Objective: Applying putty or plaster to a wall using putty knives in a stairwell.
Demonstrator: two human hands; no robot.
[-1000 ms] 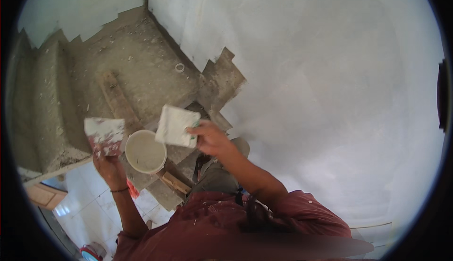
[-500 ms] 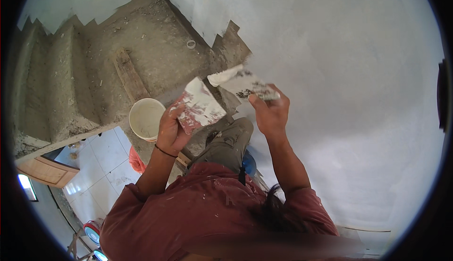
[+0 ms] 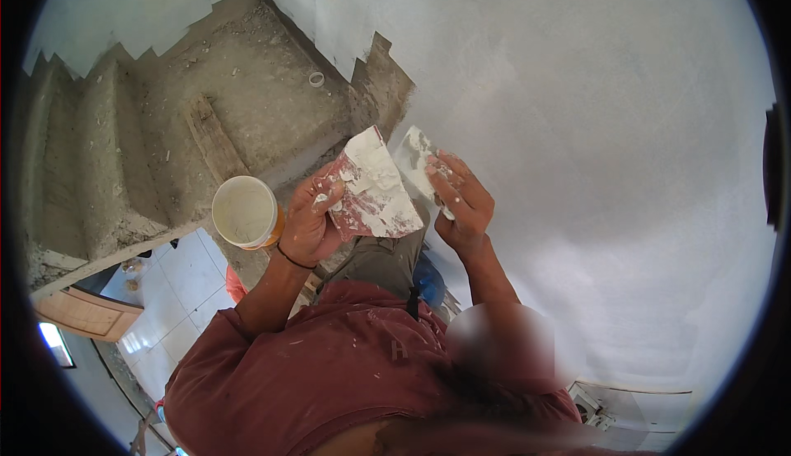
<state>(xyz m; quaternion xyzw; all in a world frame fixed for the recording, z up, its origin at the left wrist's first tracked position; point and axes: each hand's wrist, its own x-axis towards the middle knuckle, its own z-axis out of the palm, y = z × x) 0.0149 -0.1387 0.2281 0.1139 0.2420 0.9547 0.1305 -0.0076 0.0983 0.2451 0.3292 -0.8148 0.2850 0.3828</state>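
Observation:
My left hand (image 3: 306,224) is closed on a flat reddish board (image 3: 381,177), its thumb over the near corner. Thick white putty lies smeared across the board's upper face, and white specks mark the fingers. In my right hand (image 3: 468,202) is a flat putty scraper (image 3: 412,153), tilted up beside the board's right edge. The fingers press against the scraper's putty-stained face and partly hide it. Whether its edge touches the board I cannot tell.
A white and orange bucket (image 3: 278,227) with pale stuff inside stands left of my left hand. Behind it, a wooden plank (image 3: 216,139) lies on the rough concrete landing (image 3: 280,110). Concrete steps (image 3: 132,151) are at the left, a tiled floor (image 3: 185,275) below. A whitish wall (image 3: 593,168) fills the right.
My right hand has turned the scraper from lying outstretched to a steep tilt close to the board. The board has come slightly right in the picture. The whole view has shifted a little.

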